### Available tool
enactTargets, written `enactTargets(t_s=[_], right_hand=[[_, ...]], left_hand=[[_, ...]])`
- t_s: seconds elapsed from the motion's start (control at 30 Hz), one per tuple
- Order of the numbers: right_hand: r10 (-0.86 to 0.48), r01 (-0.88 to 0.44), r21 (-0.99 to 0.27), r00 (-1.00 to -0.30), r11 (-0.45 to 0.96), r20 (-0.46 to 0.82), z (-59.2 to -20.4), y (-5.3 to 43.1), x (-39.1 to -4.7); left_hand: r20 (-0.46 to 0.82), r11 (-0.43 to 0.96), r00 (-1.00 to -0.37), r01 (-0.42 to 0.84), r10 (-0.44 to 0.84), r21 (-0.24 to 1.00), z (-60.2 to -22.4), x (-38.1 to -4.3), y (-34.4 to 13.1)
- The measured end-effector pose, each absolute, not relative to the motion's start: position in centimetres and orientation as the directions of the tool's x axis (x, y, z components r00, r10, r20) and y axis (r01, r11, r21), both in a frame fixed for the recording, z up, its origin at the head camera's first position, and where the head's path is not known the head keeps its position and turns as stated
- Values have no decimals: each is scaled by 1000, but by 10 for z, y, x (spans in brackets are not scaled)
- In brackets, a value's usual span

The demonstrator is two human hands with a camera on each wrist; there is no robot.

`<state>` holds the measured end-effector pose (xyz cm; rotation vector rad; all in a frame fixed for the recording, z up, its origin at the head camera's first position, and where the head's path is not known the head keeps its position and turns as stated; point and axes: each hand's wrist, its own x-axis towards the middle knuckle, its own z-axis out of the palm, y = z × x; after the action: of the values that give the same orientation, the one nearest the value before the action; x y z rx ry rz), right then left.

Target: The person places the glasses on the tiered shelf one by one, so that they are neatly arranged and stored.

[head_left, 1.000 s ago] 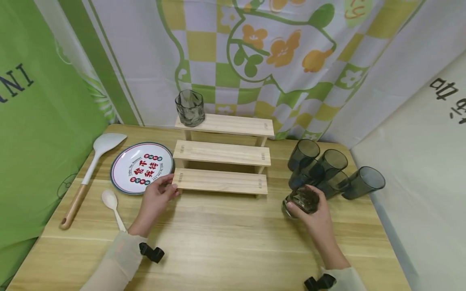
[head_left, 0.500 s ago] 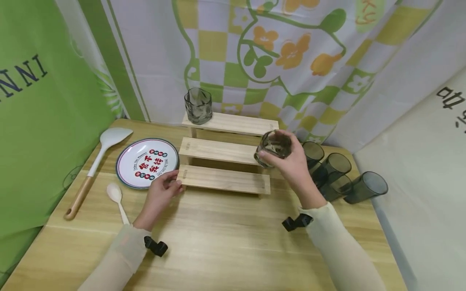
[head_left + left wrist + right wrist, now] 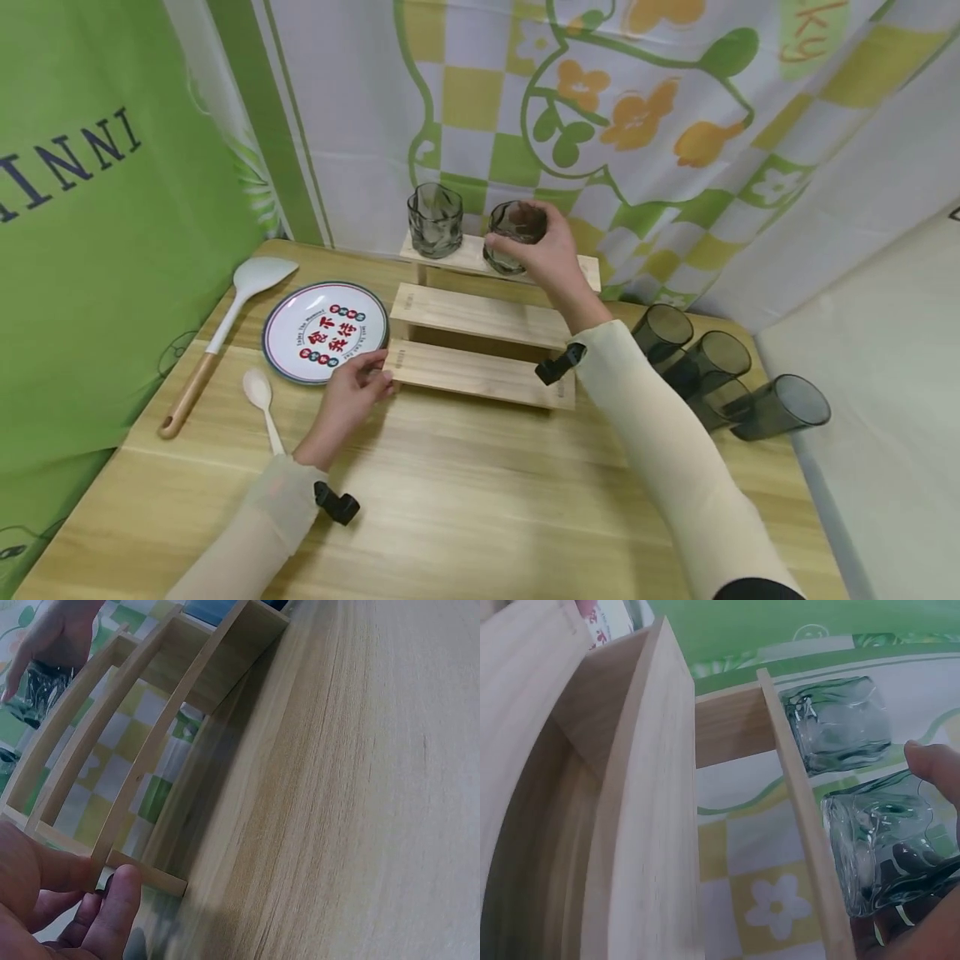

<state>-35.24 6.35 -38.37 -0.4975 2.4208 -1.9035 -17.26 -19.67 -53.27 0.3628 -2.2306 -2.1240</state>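
A three-tier wooden shelf rack stands on the table. My left hand pinches the left end of its lowest board, thumb and fingers around the edge in the left wrist view. With my right hand I grip a short smoky drinking glass with a wavy faceted side. That glass is upright at the top board, its base right at the wood in the right wrist view. A matching glass stands to its left on the same board, a small gap between them.
Several tall dark tumblers stand at the table's right, below my right forearm's outer side. Left of the rack lie a round printed plate, a cream spoon and a white spatula with a wooden handle. A patterned curtain hangs behind.
My right hand has carried the glass from the table near the tumblers up and left to the top board. My left hand keeps its hold on the lowest board. The head view has shifted slightly.
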Motion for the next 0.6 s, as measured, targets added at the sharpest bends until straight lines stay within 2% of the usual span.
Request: enactTargets(t_s=[0.37,0.6], right_hand=[[-271,-233,-944,-948,231,168,-384,48,-362],[-312,-231,-917,-942,326,126,-380,52,-359]], left_hand=[[-130,43,-971,-141,-202,989,-532,-173,-195],[-138,30,-969,-147,-204,989,-535,-173,-196]])
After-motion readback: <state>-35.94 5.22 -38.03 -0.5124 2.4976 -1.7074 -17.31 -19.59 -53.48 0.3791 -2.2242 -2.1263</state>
